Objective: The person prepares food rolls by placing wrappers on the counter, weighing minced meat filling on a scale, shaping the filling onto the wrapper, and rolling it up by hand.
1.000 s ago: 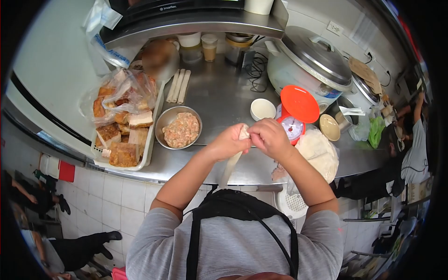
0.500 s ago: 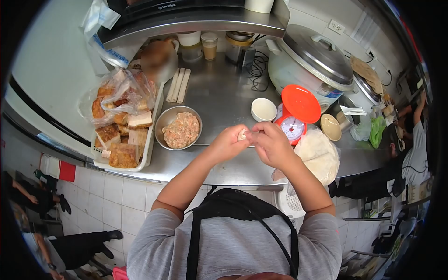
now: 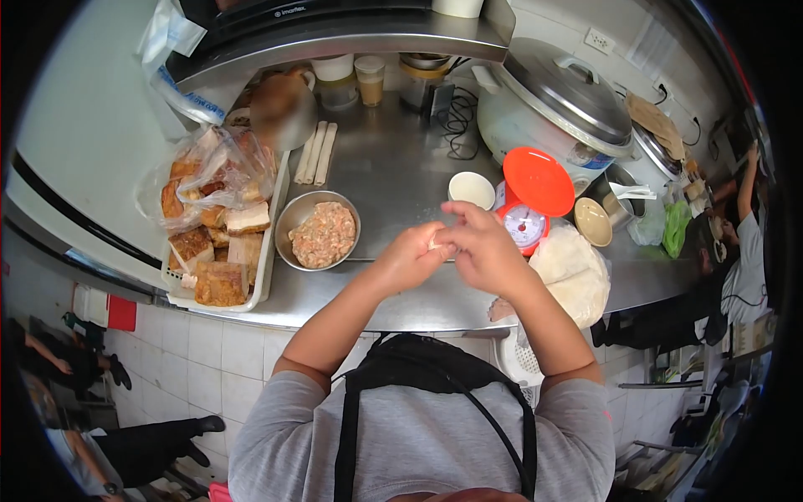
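My left hand (image 3: 416, 258) is closed around a small pale piece of dough, of which only a bit shows between the fingers. Touching it from the right is my right hand (image 3: 481, 247), its upper fingers raised and spread and its lower fingers at the dough. Left of the hands sits a metal bowl (image 3: 282, 248) of pinkish minced filling (image 3: 323, 235). Behind it lie three pale rolls (image 3: 316, 154) side by side. A white bowl (image 3: 471, 191) stands just behind my right hand, beside a red scale (image 3: 538, 182). Round pale wrappers (image 3: 570, 276) lie near my right forearm.
A white tray (image 3: 266, 266) of browned meat chunks (image 3: 222, 283) is at the left. A large lidded cooker (image 3: 552, 125) stands at the back right, near a tan bowl (image 3: 593, 222) and a green bag (image 3: 676, 228). Co-workers appear at both far sides.
The long pale strip that hung below my left hand a second ago no longer shows. My right hand's upper fingers have lifted and spread.
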The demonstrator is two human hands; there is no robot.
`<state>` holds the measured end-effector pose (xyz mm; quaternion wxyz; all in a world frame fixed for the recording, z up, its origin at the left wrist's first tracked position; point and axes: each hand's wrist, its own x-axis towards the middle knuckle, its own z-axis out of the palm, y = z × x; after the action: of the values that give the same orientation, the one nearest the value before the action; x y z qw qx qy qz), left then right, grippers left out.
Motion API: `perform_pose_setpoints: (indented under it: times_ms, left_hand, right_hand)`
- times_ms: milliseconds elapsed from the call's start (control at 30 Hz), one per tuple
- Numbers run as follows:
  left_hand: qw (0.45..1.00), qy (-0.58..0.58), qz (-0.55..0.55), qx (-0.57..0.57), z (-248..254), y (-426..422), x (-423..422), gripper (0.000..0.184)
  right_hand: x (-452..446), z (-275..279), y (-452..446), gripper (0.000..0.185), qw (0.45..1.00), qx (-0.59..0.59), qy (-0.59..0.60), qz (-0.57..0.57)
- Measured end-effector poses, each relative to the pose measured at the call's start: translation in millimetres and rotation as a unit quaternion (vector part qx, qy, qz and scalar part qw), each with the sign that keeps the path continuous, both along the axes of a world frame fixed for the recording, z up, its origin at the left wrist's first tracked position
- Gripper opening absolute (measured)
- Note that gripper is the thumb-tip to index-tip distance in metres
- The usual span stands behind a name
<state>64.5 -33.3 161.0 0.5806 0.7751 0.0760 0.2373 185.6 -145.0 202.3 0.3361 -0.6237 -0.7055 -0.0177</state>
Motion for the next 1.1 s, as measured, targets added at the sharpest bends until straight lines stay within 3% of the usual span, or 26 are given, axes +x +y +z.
perform_pose_setpoints:
  times_ms: [33, 100, 200, 300, 400, 433, 533, 600, 633, 733, 800, 900, 1033, 1100]
  left_hand:
    - [0.998, -0.005, -0.004, -0.062, -3, 3, 2, 0.011]
    - [0.982, -0.05, 0.009, -0.18, -3, 9, 4, 0.01]
    - [0.928, -0.174, 0.055, -0.324, 4, 26, 3, 0.014]
    - [0.879, -0.243, 0.075, -0.403, 3, 40, -4, 0.024]
    - [0.803, -0.333, 0.026, -0.494, -9, 61, -17, 0.02]
    - [0.792, -0.352, 0.011, -0.499, -13, 67, -22, 0.019]
    - [0.766, -0.39, -0.071, -0.506, -17, 70, -34, 0.024]
    - [0.757, -0.376, -0.177, -0.504, -10, 58, -42, 0.036]
    - [0.739, -0.357, -0.268, -0.504, -14, 54, -44, 0.06]
    - [0.706, -0.199, -0.387, -0.559, -20, 30, -46, 0.076]
    - [0.765, -0.054, -0.42, -0.485, -42, 30, -32, 0.07]
    - [0.919, 0.083, -0.279, -0.267, -33, 6, -5, 0.048]
    - [0.952, -0.028, -0.175, -0.251, -17, -5, -2, 0.024]
    - [0.958, -0.067, -0.136, -0.244, -17, -5, -5, 0.022]
  right_hand:
    - [1, -11, 4, 0.029, 0.986, 0.01, 0.165, 0.04]
    - [3, -44, 16, 0.03, 0.872, 0.03, 0.474, 0.116]
    - [-4, -107, 18, 0.038, 0.893, -0.195, 0.392, 0.107]
    - [4, -122, 20, 0.041, 0.852, -0.348, 0.386, 0.063]
    - [27, -112, 9, 0.04, 0.902, -0.329, 0.271, 0.074]
    - [30, -91, 3, 0.033, 0.879, -0.384, 0.28, 0.035]
    - [58, -71, -11, 0.025, 0.839, -0.292, 0.459, 0.012]
    - [76, -44, -18, 0.022, 0.842, -0.218, 0.494, -0.009]
    - [85, -32, -19, 0.021, 0.842, -0.175, 0.51, 0.003]
    - [97, 2, -18, 0.02, 0.844, -0.082, 0.529, 0.04]
    - [88, 18, -13, 0.019, 0.853, -0.076, 0.512, 0.07]
    - [49, 24, -1, 0.018, 0.875, -0.125, 0.455, 0.111]
    - [6, 16, 5, 0.021, 0.914, -0.138, 0.374, 0.077]
    - [-4, 0, 5, 0.025, 0.928, 0.029, 0.363, 0.072]
